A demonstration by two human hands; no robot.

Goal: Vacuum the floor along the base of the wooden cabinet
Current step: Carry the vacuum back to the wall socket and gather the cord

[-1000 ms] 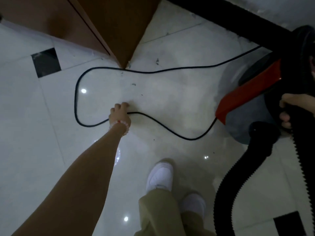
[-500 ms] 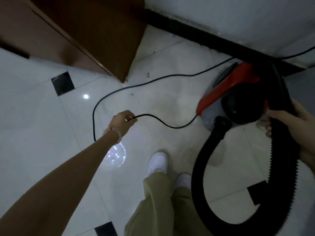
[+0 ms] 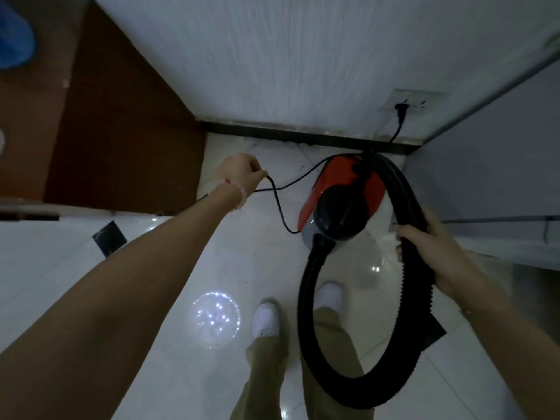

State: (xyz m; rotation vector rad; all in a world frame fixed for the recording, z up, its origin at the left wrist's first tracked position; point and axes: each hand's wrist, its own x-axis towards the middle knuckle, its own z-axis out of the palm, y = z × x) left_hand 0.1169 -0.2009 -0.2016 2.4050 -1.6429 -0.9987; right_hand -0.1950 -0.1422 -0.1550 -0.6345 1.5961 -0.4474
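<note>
A red and black canister vacuum [image 3: 339, 201] hangs or stands just off the white tiled floor [image 3: 212, 262], near the wall. Its black ribbed hose [image 3: 309, 344] loops down and back up into my right hand [image 3: 430, 253], which is closed around it. My left hand [image 3: 242, 174] pinches the thin black power cord [image 3: 277, 204], lifted off the floor. The cord runs to a plug in the wall socket [image 3: 406, 101]. The wooden cabinet [image 3: 121, 140] stands at the left, its base meeting the floor beside my left hand.
A black skirting board [image 3: 288, 136] runs along the white wall. A grey panel or door [image 3: 491, 165] closes the right side. My two white shoes [image 3: 266, 319] stand on the tiles below the vacuum. Black inlay tiles [image 3: 109, 239] dot the floor.
My left hand has risen from the floor with the cord pinched in it. The view has tilted up from the floor toward the wall, bringing the socket into sight. The right hand keeps its hold on the hose.
</note>
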